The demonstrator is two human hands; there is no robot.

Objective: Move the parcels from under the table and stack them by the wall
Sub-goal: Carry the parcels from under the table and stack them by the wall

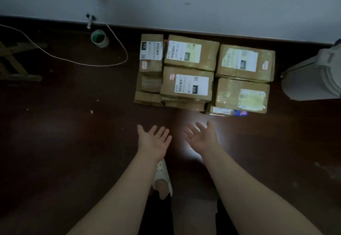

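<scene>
Cardboard parcels (188, 83), mostly lengthwise along wall (203, 4)

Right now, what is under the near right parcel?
Under the near right parcel, only the edge of a flatter parcel shows, with a blue sticker. The rest is covered.

Cardboard parcels (191, 52): brown, most with white shipping labels, stacked in a tight block on the dark floor (73, 124) at the foot of the grey wall (203, 4); a narrow pile sits at the block's left. Your left hand (154, 141) and your right hand (202, 138): both palm up, fingers straight, holding nothing, near the front of the block but apart from it. White cable (73, 60): looped across the floor left of the parcels. Tape roll (100, 38): by the wall, beside the cable. Pale container (313, 79): right of the block. White sandal (162, 175): on your foot, below your left wrist.
</scene>
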